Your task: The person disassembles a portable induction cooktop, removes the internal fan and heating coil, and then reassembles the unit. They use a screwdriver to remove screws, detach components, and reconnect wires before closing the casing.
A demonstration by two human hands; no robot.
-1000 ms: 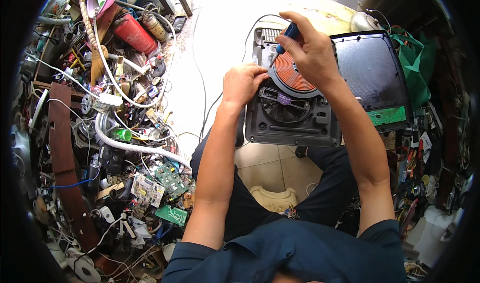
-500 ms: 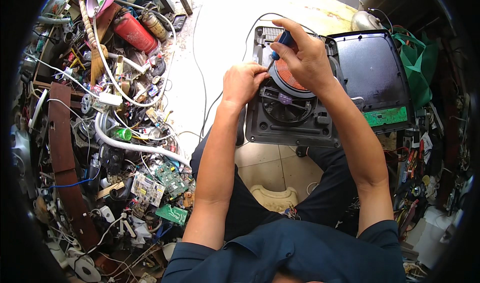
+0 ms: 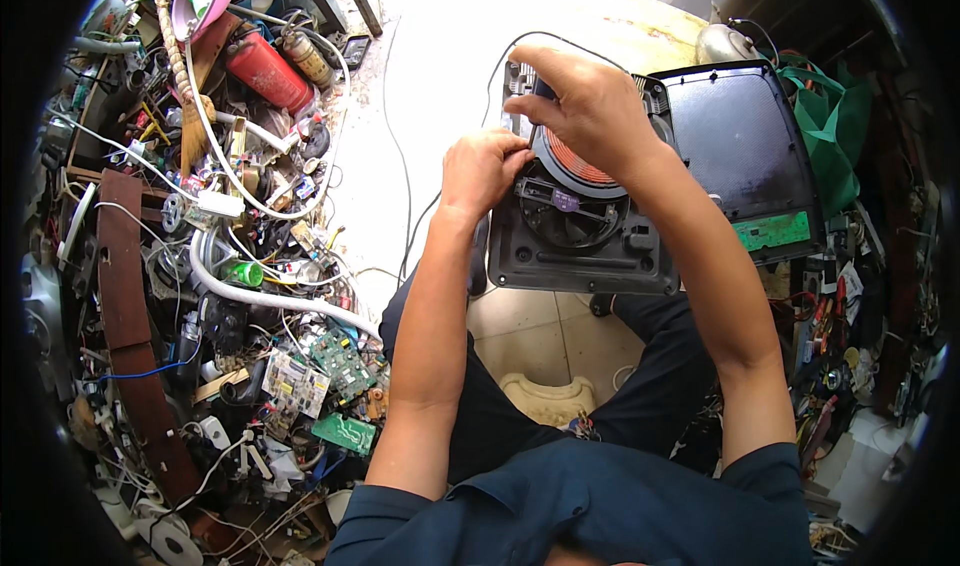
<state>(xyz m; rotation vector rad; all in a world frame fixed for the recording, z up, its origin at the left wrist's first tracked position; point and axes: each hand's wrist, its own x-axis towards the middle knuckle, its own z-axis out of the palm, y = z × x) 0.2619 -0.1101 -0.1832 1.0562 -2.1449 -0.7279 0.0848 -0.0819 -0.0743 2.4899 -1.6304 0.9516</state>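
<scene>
An opened black induction cooker base (image 3: 580, 236) lies in front of me, showing a copper coil (image 3: 575, 171) and a round fan below it. Its black glass top (image 3: 745, 156) with a green circuit strip lies flipped open to the right. My right hand (image 3: 590, 106) hovers over the coil's far edge, fingers pinched on a small dark blue tool or part (image 3: 543, 91). My left hand (image 3: 485, 171) rests curled against the base's left edge beside the coil; whether it grips anything is hidden.
A dense heap of wires, circuit boards (image 3: 340, 366), a red cylinder (image 3: 265, 71), a pink bowl (image 3: 205, 1) and a white hose (image 3: 250, 291) fills the left. More tools and a green bag (image 3: 835, 116) crowd the right. A black cable (image 3: 405, 156) crosses the pale floor.
My right hand has shifted up and left over the coil's far edge, still pinching the small blue item. My left hand stays at the base's left edge.
</scene>
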